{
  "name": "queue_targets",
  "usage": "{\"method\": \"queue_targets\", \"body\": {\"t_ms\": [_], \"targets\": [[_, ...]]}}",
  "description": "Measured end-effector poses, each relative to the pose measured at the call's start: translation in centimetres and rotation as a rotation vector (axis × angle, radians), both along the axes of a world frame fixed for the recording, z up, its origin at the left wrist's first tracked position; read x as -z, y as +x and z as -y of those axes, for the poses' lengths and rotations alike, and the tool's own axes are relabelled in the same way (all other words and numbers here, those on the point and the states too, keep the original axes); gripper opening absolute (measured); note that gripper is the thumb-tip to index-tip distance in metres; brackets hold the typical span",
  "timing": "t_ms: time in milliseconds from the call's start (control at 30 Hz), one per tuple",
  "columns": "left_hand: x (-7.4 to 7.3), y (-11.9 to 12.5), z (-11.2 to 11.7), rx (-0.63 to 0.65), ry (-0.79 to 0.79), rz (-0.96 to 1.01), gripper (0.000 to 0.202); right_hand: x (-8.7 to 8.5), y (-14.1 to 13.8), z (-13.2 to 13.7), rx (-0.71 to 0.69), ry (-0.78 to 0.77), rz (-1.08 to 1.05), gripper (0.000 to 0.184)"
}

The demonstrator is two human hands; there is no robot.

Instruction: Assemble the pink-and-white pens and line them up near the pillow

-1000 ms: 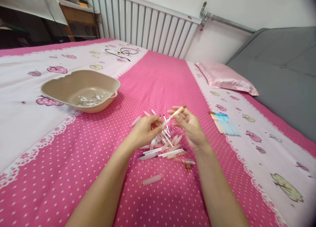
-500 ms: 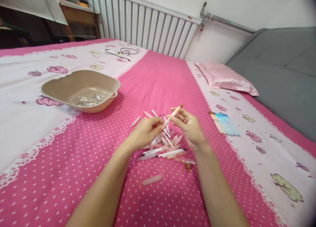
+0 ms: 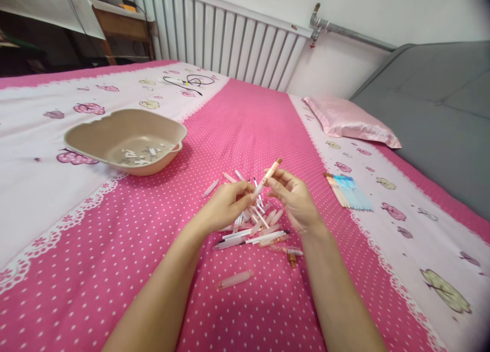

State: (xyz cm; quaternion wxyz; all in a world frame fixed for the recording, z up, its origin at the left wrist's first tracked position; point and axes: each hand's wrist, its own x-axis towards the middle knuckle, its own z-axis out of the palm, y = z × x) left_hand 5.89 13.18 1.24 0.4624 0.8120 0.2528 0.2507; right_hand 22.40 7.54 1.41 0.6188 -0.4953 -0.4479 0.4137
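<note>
Between my two hands is a pen (image 3: 270,172) with a pale orange upper barrel, a brown top and a translucent lower part. My left hand (image 3: 232,200) pinches its lower end between thumb and fingers. Around the upper barrel, the thumb and fingers of my right hand (image 3: 291,195) are closed. The pen tilts up to the right, above a loose pile of pen parts (image 3: 256,229): pink translucent barrels, white refills and some dark-tipped pieces. A single barrel (image 3: 235,279) lies nearer to me, and a small brown piece (image 3: 292,260) sits beside the pile.
A beige basin (image 3: 126,137) holding small white and grey pieces stands on the bed at left. To the right lies a row of blue and orange pens (image 3: 349,193). Farther back are a pink pillow (image 3: 350,120), a black cable (image 3: 195,80) and a radiator (image 3: 229,35).
The upper part of the pen has tipped slightly more upright. My right thumb and fingers have shifted a little on the barrel, while my left hand has stayed almost still.
</note>
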Motion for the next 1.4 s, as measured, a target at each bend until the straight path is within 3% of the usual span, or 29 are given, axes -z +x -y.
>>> {"method": "queue_targets", "body": {"t_ms": [167,467,633,867,933,1067,1133,1300,1400], "targets": [[-0.6,-0.1,0.2,0.079,-0.070,0.007,0.023,-0.4,-0.1,0.2,-0.098,-0.025,-0.039,0.038],[-0.8,0.0,0.6,0.067,-0.137,0.011,0.016,0.0,0.1,0.1,-0.097,-0.003,-0.084,0.028],[-0.5,0.4,0.7,-0.028,-0.243,0.052,0.013,-0.2,0.0,0.1,-0.048,-0.026,-0.039,0.032],[0.3,0.7,0.4,-0.209,-0.125,0.027,0.020,-0.1,-0.3,0.0,-0.015,-0.042,-0.004,0.030],[0.2,0.5,0.4,-0.166,-0.105,0.027,0.020,0.0,-0.2,0.0,-0.019,-0.039,-0.009,0.031],[-0.7,0.1,0.8,0.103,-0.200,0.031,0.026,0.1,-0.1,0.0,-0.050,-0.041,-0.053,0.034],[-1.2,0.0,0.9,0.175,-0.251,0.041,0.034,0.0,-0.1,0.1,-0.069,-0.045,-0.077,0.034],[-1.5,0.0,1.0,0.181,-0.257,0.058,0.039,-0.2,-0.2,0.1,-0.070,-0.045,-0.078,0.032],[-0.9,0.3,0.8,0.113,-0.238,0.089,0.033,-0.4,-0.4,0.1,-0.037,-0.037,-0.020,0.031]]}}
